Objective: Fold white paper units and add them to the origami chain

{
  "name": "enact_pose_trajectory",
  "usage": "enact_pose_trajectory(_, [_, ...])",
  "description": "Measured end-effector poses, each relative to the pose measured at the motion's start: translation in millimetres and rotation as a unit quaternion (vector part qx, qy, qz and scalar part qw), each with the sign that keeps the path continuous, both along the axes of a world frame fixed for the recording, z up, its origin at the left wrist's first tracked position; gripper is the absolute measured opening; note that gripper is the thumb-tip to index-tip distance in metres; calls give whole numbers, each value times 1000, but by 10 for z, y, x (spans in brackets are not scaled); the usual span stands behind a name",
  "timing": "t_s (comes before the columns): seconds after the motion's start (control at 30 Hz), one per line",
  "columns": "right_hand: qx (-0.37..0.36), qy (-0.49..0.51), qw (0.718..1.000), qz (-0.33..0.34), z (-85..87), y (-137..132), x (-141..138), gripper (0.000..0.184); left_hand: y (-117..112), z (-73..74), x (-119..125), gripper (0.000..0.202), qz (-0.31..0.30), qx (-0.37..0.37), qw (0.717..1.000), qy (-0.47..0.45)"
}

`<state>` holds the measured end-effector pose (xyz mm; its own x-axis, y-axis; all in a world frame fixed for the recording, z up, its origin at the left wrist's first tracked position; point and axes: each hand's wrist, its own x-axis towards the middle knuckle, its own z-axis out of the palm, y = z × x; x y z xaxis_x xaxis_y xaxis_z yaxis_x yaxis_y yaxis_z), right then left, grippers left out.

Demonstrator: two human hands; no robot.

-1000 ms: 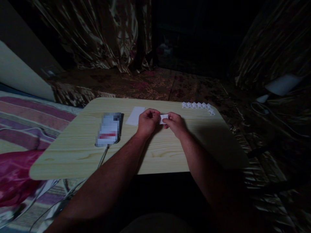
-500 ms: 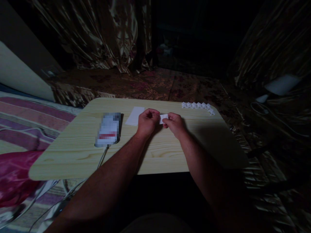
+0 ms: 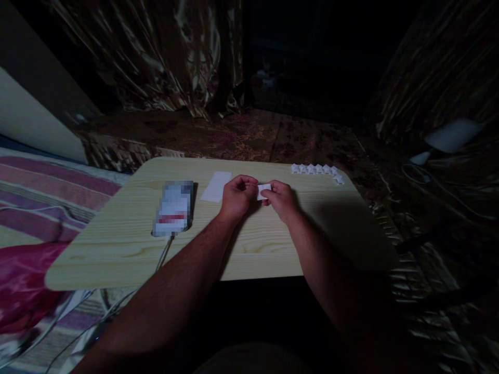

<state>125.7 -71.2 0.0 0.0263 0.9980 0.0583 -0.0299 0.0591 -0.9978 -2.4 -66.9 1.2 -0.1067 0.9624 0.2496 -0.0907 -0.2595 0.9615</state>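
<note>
White paper piece (image 3: pixel 262 188), flattish, sits btwn both hands above the wood-grain table (image 3: pixel 257 249): R hand (image 3: pixel 279 196) pinches it, thumb on top; L hand (image 3: pixel 237 197) curled at its other edge, can't tell if gripping. Approx 7 star-like paper folds (image 3: pixel 311 169) look done, far R corner; this one's prob. unfinished, w/ flat paper stock (image 3: pixel 215 188) left by L hand.

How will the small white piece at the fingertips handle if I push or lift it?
The small white piece looks papery, so probably light. It shows no obvious sag in the right hand, suggesting some stiffness. Being flat, it would likely slide, not roll.
</note>
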Motion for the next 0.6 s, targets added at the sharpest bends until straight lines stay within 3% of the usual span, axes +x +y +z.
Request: enact_pose_trajectory(0.6, [16, 20, 1000, -10, -89, 45, 7, 13, 33, -68, -21, 16, -28, -3, 1000, -5])
